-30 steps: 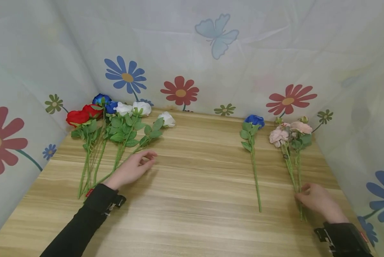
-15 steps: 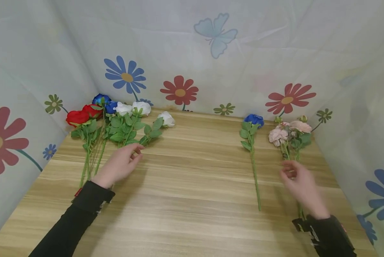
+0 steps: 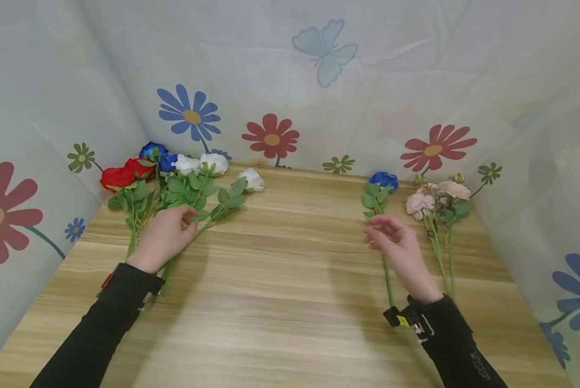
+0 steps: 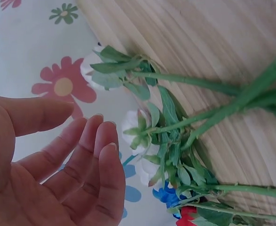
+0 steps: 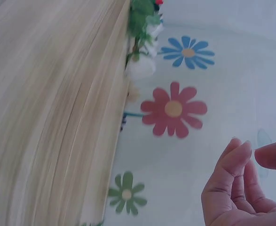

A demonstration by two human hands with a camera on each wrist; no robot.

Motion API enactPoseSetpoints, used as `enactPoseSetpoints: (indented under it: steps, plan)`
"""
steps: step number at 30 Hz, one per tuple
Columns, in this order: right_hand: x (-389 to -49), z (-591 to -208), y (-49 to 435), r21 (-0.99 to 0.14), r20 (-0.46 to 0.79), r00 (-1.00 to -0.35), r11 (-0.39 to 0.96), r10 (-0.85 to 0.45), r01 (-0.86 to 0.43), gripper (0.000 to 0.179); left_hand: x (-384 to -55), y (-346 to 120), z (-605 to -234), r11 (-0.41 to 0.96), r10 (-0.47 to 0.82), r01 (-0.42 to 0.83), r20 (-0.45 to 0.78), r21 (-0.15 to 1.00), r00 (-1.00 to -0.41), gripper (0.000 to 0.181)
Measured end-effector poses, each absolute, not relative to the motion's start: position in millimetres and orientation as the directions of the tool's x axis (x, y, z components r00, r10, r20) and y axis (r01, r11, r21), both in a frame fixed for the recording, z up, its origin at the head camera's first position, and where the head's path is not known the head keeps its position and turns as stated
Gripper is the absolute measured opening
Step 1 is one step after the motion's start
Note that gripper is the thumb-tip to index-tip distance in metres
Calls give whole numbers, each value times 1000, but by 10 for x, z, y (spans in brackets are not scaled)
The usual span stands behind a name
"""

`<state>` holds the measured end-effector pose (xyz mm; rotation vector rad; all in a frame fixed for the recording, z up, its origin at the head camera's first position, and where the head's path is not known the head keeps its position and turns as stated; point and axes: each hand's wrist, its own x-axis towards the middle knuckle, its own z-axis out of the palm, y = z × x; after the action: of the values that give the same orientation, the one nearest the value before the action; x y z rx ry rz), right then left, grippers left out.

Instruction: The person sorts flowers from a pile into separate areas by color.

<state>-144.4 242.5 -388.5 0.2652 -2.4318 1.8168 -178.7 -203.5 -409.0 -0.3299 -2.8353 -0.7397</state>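
Observation:
My left hand (image 3: 167, 237) hovers over the stems of the white roses, its fingers loosely bent and nothing held, as the left wrist view also shows. Close to it are a separate white rose (image 3: 252, 180) and two more white roses (image 3: 214, 164) with green leaves. My right hand (image 3: 395, 247) is above the stem of a single blue rose (image 3: 384, 181) and hides part of that stem. In the right wrist view, the fingers (image 5: 241, 160) and thumb are apart with nothing between them.
Two red roses (image 3: 117, 178) and two blue roses (image 3: 153, 150) lie at the far left of the wooden table (image 3: 280, 302). Pale pink flowers (image 3: 420, 206) lie at the right. A printed curtain (image 3: 251, 70) stands behind the table.
My right hand has left the pink flowers' stems and moved left to above the single blue rose's stem. My left hand has shifted left and slightly farther back. The flowers appear unmoved.

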Motion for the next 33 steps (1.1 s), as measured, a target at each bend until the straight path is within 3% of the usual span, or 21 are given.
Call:
enactPoseSetpoints:
  steps: [9,19,25,33]
  plan:
    - [-1560,-3882,1995,-985,90,-984,132,-155,-111,31,-1894,-2168,-3989,874,119,199,201,444,-972,22]
    - [-1638,-3889,1644,-988,18,-974,-151,-224,16,21,-2088,-2215,-3934,894,101,145,123,425,-987,23]
    - [-1648,-3908,1517,-984,-14,-965,-166,-263,60,27,-2234,-2207,-3935,902,80,96,55,421,-995,27]
    - [-1648,-3990,1454,-985,-28,-955,-153,-295,76,20,-2332,-2206,-4026,916,56,24,-67,401,-996,30]
